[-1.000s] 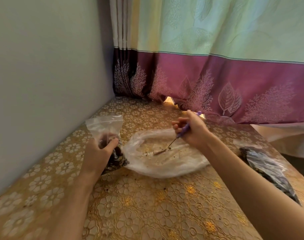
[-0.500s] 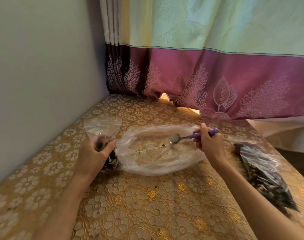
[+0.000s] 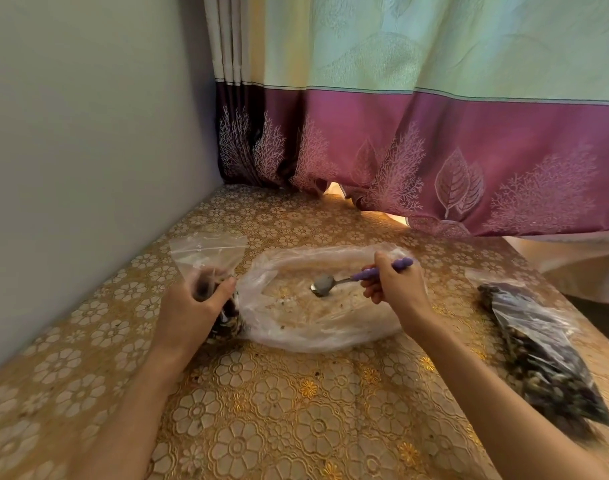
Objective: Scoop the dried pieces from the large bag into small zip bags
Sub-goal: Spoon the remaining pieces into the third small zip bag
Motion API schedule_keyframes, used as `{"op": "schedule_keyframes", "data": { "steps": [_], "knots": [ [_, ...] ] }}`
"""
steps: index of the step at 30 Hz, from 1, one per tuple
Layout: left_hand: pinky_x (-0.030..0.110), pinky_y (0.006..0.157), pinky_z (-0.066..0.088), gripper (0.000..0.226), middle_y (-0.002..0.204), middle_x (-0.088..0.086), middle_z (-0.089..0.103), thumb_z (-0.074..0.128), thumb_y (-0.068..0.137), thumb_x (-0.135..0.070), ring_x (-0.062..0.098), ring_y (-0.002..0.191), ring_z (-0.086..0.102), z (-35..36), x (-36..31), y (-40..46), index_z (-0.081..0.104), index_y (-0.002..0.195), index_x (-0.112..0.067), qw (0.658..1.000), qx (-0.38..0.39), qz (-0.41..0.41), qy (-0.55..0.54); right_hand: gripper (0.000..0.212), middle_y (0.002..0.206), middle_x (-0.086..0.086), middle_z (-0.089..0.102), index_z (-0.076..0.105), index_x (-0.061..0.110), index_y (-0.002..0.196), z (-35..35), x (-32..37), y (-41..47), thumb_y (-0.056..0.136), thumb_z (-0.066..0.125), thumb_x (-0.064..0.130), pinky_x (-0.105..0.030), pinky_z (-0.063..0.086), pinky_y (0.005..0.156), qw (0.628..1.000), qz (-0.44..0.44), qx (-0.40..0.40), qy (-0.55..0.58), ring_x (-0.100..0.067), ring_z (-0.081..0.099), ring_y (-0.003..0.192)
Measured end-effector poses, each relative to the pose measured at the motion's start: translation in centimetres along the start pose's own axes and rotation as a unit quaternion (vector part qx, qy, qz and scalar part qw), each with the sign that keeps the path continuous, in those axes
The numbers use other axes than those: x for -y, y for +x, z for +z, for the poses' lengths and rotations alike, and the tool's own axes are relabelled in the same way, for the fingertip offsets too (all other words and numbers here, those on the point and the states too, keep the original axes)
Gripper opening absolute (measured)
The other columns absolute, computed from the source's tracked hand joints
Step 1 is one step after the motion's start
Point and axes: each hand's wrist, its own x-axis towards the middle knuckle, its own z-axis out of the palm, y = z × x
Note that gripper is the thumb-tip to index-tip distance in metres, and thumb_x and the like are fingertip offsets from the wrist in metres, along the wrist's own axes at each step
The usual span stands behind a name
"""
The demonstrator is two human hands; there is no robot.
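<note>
A large clear bag (image 3: 316, 327) lies open on the table, with only crumbs and a few small bits inside. My right hand (image 3: 394, 287) grips the purple handle of a metal spoon (image 3: 325, 284), whose bowl hovers low inside the bag. My left hand (image 3: 195, 306) holds a small zip bag (image 3: 209, 252) upright at the large bag's left edge; dark dried pieces fill its lower part, and its clear top stands open above my fingers.
A filled zip bag of dark pieces (image 3: 538, 355) lies flat at the right. The table wears a gold flower-patterned cloth (image 3: 278, 417). A grey wall (image 3: 71, 168) borders the left, a green and purple curtain (image 3: 434, 133) hangs behind.
My right hand has swung from the middle of the large bag to its right side, turning the spoon level, then lowered the bowl slightly. My left hand has kept the small bag in place.
</note>
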Motion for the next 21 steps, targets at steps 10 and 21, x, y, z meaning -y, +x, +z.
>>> {"op": "schedule_keyframes", "data": {
  "steps": [10,21],
  "knots": [
    [0.027,0.072,0.048,0.034,0.094,0.013,0.068,0.065,0.084,-0.025,0.028,0.091,0.063,0.0,0.2,0.0,0.063,0.113,-0.007,1.000,-0.002,0.005,0.001,0.053,0.068,-0.009,0.072,0.071,0.009,0.057,2.6,0.2,-0.6,0.099,0.044,0.028,-0.018,0.047,0.046,0.994,0.069,0.072,0.047,-0.009,0.059,0.048],
    [0.024,0.062,0.048,0.019,0.083,0.009,0.068,0.064,0.084,-0.027,0.021,0.078,0.065,-0.1,0.3,0.0,0.067,0.100,-0.017,1.000,0.011,-0.010,-0.026,0.058,0.074,-0.015,0.072,0.071,0.006,0.052,3.1,0.6,-1.4,0.099,0.043,0.024,-0.017,0.049,0.044,0.974,0.148,0.118,0.124,-0.010,0.059,0.047]
  ]
}}
